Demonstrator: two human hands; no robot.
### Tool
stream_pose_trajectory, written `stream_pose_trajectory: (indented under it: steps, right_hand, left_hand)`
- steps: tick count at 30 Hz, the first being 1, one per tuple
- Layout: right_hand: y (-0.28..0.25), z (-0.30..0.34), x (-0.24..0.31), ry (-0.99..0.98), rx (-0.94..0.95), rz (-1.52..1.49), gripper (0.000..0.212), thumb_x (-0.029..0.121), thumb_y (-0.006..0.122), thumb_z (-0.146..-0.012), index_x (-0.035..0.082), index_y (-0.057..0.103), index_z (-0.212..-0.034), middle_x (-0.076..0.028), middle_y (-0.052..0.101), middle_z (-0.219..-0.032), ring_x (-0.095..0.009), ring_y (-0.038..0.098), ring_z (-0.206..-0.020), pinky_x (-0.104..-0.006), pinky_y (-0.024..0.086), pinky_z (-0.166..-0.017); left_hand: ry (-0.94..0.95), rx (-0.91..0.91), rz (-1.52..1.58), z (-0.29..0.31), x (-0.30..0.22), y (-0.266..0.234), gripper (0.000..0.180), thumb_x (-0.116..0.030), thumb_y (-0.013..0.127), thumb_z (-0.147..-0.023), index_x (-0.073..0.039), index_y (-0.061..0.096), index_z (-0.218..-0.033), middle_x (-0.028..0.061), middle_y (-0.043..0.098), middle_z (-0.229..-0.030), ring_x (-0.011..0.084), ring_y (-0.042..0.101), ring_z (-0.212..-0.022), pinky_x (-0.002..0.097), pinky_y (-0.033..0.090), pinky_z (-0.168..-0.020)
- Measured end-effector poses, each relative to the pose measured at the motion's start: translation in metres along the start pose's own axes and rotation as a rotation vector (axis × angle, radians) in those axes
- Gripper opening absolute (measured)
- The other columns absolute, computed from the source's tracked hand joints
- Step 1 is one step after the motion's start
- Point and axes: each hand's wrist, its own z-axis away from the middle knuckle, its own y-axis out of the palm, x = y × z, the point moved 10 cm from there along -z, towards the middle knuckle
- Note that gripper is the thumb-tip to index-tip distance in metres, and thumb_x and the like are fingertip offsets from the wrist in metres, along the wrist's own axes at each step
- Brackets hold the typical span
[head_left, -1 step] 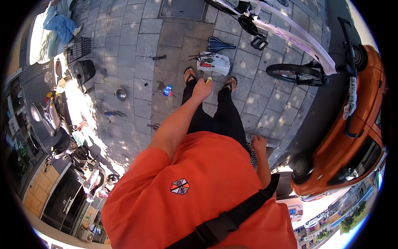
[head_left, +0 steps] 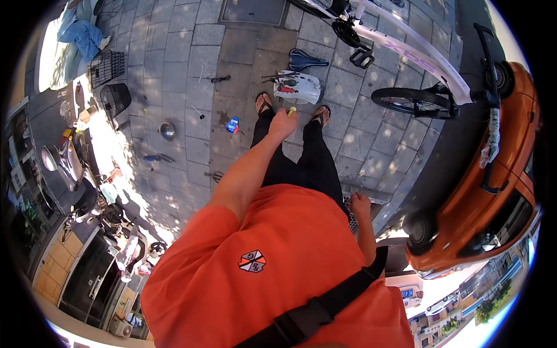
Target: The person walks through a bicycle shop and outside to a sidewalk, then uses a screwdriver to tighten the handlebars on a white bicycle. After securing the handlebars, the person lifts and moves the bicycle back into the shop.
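Observation:
My left hand point(head_left: 281, 125) is closed in front of my legs, gripping a small yellow thing point(head_left: 292, 110) whose kind I cannot make out; its tip shows past the fingers. Beyond it, between my feet, a white sheet or bag point(head_left: 301, 87) lies on the paving with a red-handled tool point(head_left: 288, 90) on top. A black bicycle saddle point(head_left: 306, 60) rests just past that. My right hand point(head_left: 360, 205) is low beside my right thigh, fingers curled, next to a perforated surface point(head_left: 352, 222). Whatever it may hold is hidden.
A white bicycle frame point(head_left: 400, 46) with its black wheel point(head_left: 411, 102) is at the far right, near an orange car point(head_left: 493, 185). Left of my feet lie a blue bottle point(head_left: 232, 124), a metal bowl point(head_left: 167, 131), a blue-handled tool point(head_left: 158, 158) and wire baskets point(head_left: 107, 68).
My right hand has shifted slightly back toward me. The left hand keeps its hold on the small yellow thing, and the view has moved a little.

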Motion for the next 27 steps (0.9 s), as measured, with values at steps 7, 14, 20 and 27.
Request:
stream_pose_trajectory:
  steps: [7,14,20,27]
  right_hand:
    - [0.017,0.055,-0.020,0.056,-0.070,0.045,0.029,0.026,0.067,-0.099,0.000,0.077,-0.108,-0.008,0.074,-0.085,-0.014,0.065,-0.068,-0.0310,0.051,-0.062]
    - [0.021,0.066,0.000,0.144,-0.023,-0.104,0.030,0.025,0.064,-0.101,-0.001,0.074,-0.113,-0.004,0.068,-0.078,-0.011,0.059,-0.061,-0.0292,0.048,-0.055]
    - [0.033,0.073,0.000,0.218,-0.042,-0.248,0.028,0.022,0.064,-0.101,0.001,0.073,-0.116,-0.006,0.070,-0.083,-0.009,0.061,-0.062,-0.0276,0.048,-0.052]
    - [0.038,0.065,-0.018,0.229,-0.046,-0.298,0.030,0.024,0.065,-0.100,0.000,0.073,-0.116,-0.006,0.071,-0.083,-0.010,0.062,-0.063,-0.0279,0.049,-0.055]
  left_hand:
    - [-0.044,0.053,-0.153,-0.056,-0.015,0.040,0.056,-0.042,0.052,-0.096,0.007,0.057,-0.121,0.0354,0.068,-0.116,0.0505,0.067,-0.110,0.0557,0.052,-0.096]
    - [-0.125,0.060,-0.282,-0.129,0.020,0.058,0.053,-0.040,0.048,-0.098,0.008,0.058,-0.119,0.0355,0.069,-0.115,0.0500,0.068,-0.108,0.0549,0.053,-0.095]
    - [0.103,-0.135,-0.239,-0.150,0.051,0.042,0.041,-0.033,0.051,-0.101,-0.001,0.071,-0.118,0.0240,0.074,-0.101,0.0365,0.073,-0.094,0.0462,0.056,-0.081]
    - [0.026,-0.003,-0.167,-0.144,0.038,0.037,0.038,-0.025,0.053,-0.100,0.002,0.065,-0.124,0.0293,0.072,-0.106,0.0441,0.071,-0.102,0.0498,0.053,-0.090]
